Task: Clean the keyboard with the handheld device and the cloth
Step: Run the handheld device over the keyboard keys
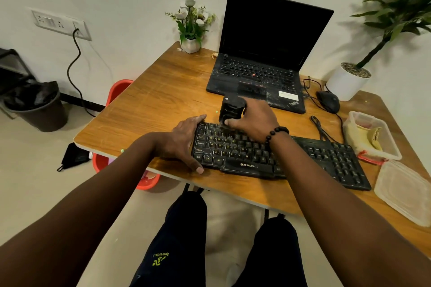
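A black keyboard [326, 161] lies on the wooden table [163, 100] near its front edge. My left hand [184, 142] grips the keyboard's left end, thumb on the front edge, fingers on the back edge. My right hand [254, 121] holds a black cylindrical handheld device [232, 109] upright, its lower tip on the keyboard's top-left keys. A yellow cloth [370, 137] lies in a clear plastic container [387, 144] to the right of the keyboard.
An open black laptop [263, 72] stands behind the keyboard, with a black mouse [328, 101] and its cable at the right. A container lid [405, 191], a flower pot [190, 44] and a white planter [347, 84] are also on the table. Red tubs [119, 91] sit under its left side.
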The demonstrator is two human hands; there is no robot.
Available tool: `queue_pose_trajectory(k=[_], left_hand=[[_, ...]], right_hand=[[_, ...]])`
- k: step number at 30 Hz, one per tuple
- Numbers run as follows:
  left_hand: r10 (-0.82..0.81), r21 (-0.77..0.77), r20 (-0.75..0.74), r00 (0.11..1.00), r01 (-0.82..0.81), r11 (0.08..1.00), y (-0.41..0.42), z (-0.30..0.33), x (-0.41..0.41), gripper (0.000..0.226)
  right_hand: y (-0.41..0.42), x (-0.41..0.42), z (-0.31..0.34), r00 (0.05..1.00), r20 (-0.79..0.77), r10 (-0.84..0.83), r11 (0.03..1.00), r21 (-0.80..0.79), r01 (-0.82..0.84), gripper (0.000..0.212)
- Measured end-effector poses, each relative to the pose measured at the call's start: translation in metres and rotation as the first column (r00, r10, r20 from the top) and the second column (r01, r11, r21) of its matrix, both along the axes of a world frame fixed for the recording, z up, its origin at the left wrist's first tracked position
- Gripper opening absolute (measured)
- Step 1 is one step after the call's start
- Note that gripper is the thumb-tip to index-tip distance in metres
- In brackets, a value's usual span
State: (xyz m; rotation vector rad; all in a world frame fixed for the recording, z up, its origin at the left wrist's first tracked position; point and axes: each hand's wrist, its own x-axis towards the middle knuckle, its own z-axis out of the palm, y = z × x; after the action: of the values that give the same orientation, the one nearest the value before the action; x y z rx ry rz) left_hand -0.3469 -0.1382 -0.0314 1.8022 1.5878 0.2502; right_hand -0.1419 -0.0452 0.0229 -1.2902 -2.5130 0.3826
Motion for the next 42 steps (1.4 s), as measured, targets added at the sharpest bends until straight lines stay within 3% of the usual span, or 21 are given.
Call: queue_pose_trajectory(k=[3, 6, 10, 14, 18, 21, 22, 26, 30, 34, 39, 42], left_hand=[[0.023, 0.019, 0.006, 1.0, -0.024, 1.0, 0.0, -0.001, 0.0, 0.152], [0.055, 0.052, 0.013, 0.998, -0.056, 0.997, -0.001, -0.003, 0.002, 0.151], [0.083, 0.064, 0.034, 0.996, -0.085, 0.994, -0.002, -0.006, 0.003, 0.152], [0.099, 0.072, 0.045, 0.994, -0.102, 0.992, -0.004, -0.008, 0.003, 0.154], [0.093, 0.066, 0.042, 0.995, -0.096, 0.993, -0.004, -0.009, 0.002, 0.154], [0.094, 0.062, 0.029, 0.995, -0.096, 0.993, -0.004, -0.008, 0.002, 0.154], [0.096, 0.058, 0.029, 0.995, -0.098, 0.994, -0.004, -0.009, 0.002, 0.155], [0.1, 0.042, 0.039, 0.994, -0.102, 0.994, -0.003, -0.011, 0.0, 0.159], [0.096, 0.046, 0.031, 0.995, -0.098, 0.994, -0.003, -0.012, 0.0, 0.16], [0.098, 0.053, 0.015, 0.995, -0.099, 0.994, -0.003, -0.015, 0.0, 0.162], [0.107, 0.049, 0.012, 0.994, -0.107, 0.993, -0.002, -0.016, 0.0, 0.162], [0.107, 0.05, 0.006, 0.994, -0.107, 0.993, -0.002, -0.016, 0.0, 0.158]], right_hand=[[-0.002, -0.002, -0.006, 0.998, 0.037, 0.058, 0.997, -0.043, -0.057, 0.038], [0.005, 0.0, -0.006, 0.993, 0.112, -0.042, 0.998, 0.043, 0.037, 0.04], [0.006, -0.001, -0.007, 0.999, -0.016, 0.05, 0.996, -0.08, -0.051, 0.043], [0.003, -0.006, -0.003, 0.984, 0.177, -0.011, 0.99, 0.142, -0.014, 0.038], [0.0, -0.006, -0.002, 0.996, 0.038, 0.078, 0.997, -0.025, -0.077, 0.038], [-0.001, -0.006, -0.001, 0.984, 0.18, -0.001, 0.994, 0.11, -0.019, 0.037], [0.001, -0.006, 0.001, 0.985, 0.169, -0.034, 0.992, 0.128, 0.012, 0.036], [-0.001, -0.009, 0.0, 0.998, -0.046, 0.034, 0.992, -0.117, -0.04, 0.039], [0.004, -0.009, -0.002, 0.993, 0.11, -0.03, 0.999, 0.041, 0.026, 0.036], [0.006, -0.003, -0.001, 1.0, -0.014, 0.015, 0.99, -0.137, -0.017, 0.041], [0.006, -0.009, 0.0, 0.995, 0.104, 0.006, 0.999, 0.036, -0.01, 0.034], [0.003, -0.014, 0.001, 0.996, -0.002, 0.086, 0.993, -0.079, -0.086, 0.038]])
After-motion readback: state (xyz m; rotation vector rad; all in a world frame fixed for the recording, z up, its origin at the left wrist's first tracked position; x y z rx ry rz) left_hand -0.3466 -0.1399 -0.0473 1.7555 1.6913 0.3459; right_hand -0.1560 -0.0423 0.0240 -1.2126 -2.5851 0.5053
